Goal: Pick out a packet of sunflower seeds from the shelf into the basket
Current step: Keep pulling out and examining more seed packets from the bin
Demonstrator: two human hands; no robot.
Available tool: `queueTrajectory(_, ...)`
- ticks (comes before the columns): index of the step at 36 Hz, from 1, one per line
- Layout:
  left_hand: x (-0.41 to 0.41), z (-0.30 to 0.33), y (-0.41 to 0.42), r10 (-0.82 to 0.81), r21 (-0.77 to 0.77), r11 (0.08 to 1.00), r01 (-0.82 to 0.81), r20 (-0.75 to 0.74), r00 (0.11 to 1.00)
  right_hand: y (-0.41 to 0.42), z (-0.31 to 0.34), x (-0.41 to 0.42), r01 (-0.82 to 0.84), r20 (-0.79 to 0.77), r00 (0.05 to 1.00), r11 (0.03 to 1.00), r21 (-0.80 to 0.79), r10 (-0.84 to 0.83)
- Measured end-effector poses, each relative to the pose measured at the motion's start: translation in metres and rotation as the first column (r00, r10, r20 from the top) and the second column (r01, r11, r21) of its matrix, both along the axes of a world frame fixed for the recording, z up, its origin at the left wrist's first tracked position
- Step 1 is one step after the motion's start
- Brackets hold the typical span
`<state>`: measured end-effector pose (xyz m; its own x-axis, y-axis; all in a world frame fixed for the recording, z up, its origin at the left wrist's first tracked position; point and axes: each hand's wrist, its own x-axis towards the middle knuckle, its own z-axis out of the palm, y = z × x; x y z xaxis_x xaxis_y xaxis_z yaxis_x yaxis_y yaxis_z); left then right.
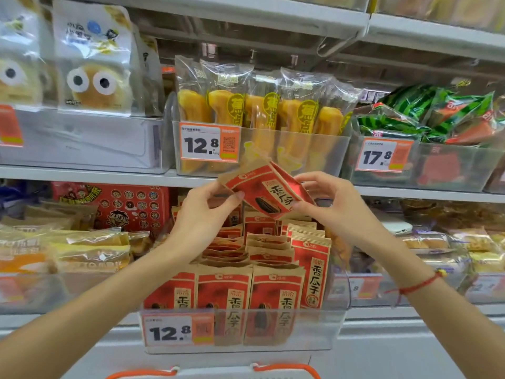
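Hands (273,209) raised, pinching tilted packet (266,191)

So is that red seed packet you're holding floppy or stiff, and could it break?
Probably a bit floppy: the packet tilts and looks creased between the left hand and right hand. Likely light, since fingertips alone hold it up. It looks like paper, so unlikely to break, though it might crumple.

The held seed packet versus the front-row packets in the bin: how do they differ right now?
The held seed packet is lifted clear above the stock and tilted; the front-row packets stand upright in the clear bin. The left hand and right hand pinch the held one; nothing touches the front row. Both share the red and kraft-brown design.
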<state>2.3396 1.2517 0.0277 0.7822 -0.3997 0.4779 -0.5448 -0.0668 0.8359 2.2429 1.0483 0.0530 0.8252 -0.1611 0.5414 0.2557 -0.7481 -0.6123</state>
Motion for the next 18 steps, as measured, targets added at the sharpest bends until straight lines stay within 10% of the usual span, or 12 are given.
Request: queueTrajectory(18,0.051,-0.017,-0.009,0.069,0.461,0.873,-0.156,0.199,0.978,-0.02,-0.045,0.066,0.06,-0.12,0.99,0.989,-0.135,-0.077)
